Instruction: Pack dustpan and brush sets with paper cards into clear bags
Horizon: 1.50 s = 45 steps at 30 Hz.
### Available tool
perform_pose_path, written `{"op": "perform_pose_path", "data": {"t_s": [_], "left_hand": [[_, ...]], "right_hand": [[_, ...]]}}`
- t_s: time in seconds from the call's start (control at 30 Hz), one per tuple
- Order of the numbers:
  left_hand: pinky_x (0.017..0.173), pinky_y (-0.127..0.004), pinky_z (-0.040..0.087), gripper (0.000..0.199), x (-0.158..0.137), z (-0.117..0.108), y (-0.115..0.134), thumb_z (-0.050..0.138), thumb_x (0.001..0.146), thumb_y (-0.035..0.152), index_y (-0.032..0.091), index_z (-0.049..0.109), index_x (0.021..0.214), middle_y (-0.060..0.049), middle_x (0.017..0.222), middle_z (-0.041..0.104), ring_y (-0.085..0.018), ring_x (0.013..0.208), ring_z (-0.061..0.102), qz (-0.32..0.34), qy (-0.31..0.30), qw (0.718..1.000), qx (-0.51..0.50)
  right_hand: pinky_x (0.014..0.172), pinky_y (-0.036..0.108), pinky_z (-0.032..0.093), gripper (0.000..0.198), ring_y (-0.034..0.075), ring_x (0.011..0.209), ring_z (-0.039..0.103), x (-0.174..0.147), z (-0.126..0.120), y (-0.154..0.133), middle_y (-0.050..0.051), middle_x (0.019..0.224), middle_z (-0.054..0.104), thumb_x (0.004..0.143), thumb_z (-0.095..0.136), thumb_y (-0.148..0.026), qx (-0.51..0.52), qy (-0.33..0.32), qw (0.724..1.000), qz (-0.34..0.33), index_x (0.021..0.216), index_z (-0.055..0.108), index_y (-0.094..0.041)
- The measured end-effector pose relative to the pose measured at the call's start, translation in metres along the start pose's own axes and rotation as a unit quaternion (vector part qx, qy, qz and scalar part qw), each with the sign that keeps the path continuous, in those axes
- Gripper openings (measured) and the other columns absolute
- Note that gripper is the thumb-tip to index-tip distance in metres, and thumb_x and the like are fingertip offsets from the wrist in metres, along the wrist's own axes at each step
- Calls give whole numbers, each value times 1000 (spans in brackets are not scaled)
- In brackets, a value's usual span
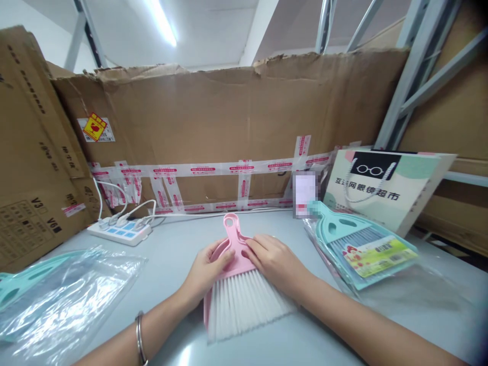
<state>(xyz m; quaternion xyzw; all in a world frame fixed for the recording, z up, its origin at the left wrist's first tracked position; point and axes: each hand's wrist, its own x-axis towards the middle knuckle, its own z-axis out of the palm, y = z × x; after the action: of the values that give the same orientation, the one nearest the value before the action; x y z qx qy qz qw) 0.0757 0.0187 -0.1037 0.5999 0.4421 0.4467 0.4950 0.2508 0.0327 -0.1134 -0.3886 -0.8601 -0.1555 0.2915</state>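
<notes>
Pink dustpan [206, 311] mostly hidden under pink hand brush [244, 300], between left hand [206, 267] and right hand [276, 259]. Bagged teal brush [41, 273], left of hands: cut off at view edge. White panel [305, 189] beyond right hand: pixelated, can't ID. Yellow label [381, 256] farther right: fine print unreadable.

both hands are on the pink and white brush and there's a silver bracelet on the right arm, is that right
Not quite: the head view shows the silver bracelet on the left arm. The left hand and right hand are both on the pink and white brush.
</notes>
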Motion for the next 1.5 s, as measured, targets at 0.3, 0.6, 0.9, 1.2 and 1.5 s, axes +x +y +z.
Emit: {"op": "perform_pose_path", "data": {"t_s": [0.3, 0.6, 0.9, 1.2, 1.5], "left_hand": [[91, -31, 40, 38, -1, -3, 4, 54, 78, 39, 19, 59, 110, -5, 109, 64, -22, 104, 55, 32, 5, 999, 29], [87, -30, 40, 34, 1, -7, 3, 47, 83, 37, 18, 60, 109, -5, 103, 65, -20, 97, 56, 50, -30, 997, 56], [71, -26, 40, 36, -4, -4, 4, 41, 85, 38, 17, 60, 107, -4, 87, 63, -17, 78, 52, 53, -58, 987, 144], [70, -26, 40, 35, -7, -3, 3, 42, 85, 37, 15, 61, 105, -3, 85, 63, -16, 76, 51, 60, -75, 986, 138], [58, -24, 40, 32, 15, -14, 7, 54, 74, 43, 13, 65, 78, -4, 70, 64, -15, 63, 55, -10, -39, 985, 169]], "right_hand": [[61, 29, 43, 26, 17, 66, 56, 2, -5, 2, 5, 72, 58, 90, 35, -26, 19, 39, 998, 35, 86, 59, -17], [70, 36, 46, 41, 21, 83, 58, 3, -5, 9, 9, 104, 56, 78, 53, -45, 194, 6, 957, 214, 110, 49, -21], [64, 25, 45, 40, 12, 68, 60, 14, -7, 6, 3, 76, 66, 74, 60, -37, 647, -78, 671, 354, 105, 57, -12], [57, 25, 44, 41, 12, 56, 59, 15, -8, 4, 4, 64, 66, 60, 72, -42, 739, -103, 558, 363, 85, 66, -10], [54, 24, 44, 42, 12, 53, 59, 18, -4, -8, 4, 63, 67, 58, 75, -39, 727, -116, 548, 397, 85, 66, -9]]}}
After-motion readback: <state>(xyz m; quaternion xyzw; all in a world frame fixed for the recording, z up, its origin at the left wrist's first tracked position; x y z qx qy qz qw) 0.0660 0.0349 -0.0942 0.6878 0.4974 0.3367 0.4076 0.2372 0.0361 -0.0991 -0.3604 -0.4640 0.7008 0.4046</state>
